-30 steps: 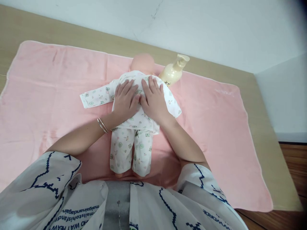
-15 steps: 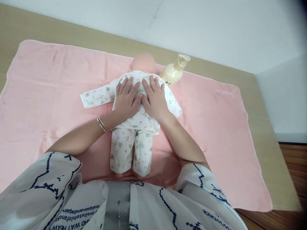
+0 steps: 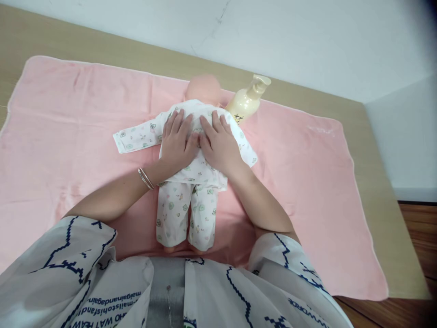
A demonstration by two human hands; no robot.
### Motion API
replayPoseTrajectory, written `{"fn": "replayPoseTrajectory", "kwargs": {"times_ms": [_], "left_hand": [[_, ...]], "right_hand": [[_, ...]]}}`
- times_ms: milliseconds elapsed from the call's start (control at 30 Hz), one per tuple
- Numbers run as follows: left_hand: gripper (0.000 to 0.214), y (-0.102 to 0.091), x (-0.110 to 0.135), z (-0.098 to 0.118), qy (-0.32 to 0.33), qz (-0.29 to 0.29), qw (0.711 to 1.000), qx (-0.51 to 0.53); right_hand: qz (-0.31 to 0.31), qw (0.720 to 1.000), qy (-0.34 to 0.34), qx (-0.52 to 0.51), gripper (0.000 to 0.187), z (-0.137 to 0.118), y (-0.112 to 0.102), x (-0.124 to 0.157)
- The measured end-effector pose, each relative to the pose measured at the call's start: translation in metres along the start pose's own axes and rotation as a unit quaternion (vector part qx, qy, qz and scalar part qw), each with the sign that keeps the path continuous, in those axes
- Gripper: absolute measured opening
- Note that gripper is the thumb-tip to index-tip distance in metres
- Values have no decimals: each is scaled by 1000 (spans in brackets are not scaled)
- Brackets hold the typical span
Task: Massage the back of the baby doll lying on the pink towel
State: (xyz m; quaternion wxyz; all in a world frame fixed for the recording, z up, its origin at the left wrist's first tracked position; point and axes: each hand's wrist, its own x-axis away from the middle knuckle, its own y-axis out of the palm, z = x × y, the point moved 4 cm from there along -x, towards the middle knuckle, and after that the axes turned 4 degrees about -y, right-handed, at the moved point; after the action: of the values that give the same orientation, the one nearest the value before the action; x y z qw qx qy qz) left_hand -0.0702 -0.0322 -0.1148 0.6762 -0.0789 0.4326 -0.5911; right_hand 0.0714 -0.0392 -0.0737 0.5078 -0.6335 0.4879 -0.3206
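Now | my left hand point(image 3: 178, 142), right hand point(image 3: 221, 143) flat on doll point(image 3: 198, 172), fingers spread | uneven pressure may skid it over cloth point(image 3: 303, 182)

A pale tan, wood-grained table point(image 3: 377, 196) spreads beneath the grip; a smooth white wall point(image 3: 290, 45) stands beyond, a reddish-brown plank floor point(image 3: 423, 237) rightward.
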Motion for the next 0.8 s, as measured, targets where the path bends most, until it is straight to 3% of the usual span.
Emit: {"fn": "replayPoseTrajectory", "kwargs": {"times_ms": [167, 367, 533, 800], "left_hand": [[47, 4, -2, -3, 25, -13, 1000, -2], [35, -10, 3, 8, 74, 34, 997, 14], [37, -9, 4, 8, 49, 20, 999, -2], [56, 6, -5, -4, -22, -49, 999, 3]], "right_hand": [[19, 1000, -10, 21, 57, 5, 12, -11], [45, 999, 1, 22, 52, -23, 3, 17], [56, 998, -2, 15, 53, -23, 4, 19], [21, 998, -63, -21, 67, 8, 18, -10]]}}
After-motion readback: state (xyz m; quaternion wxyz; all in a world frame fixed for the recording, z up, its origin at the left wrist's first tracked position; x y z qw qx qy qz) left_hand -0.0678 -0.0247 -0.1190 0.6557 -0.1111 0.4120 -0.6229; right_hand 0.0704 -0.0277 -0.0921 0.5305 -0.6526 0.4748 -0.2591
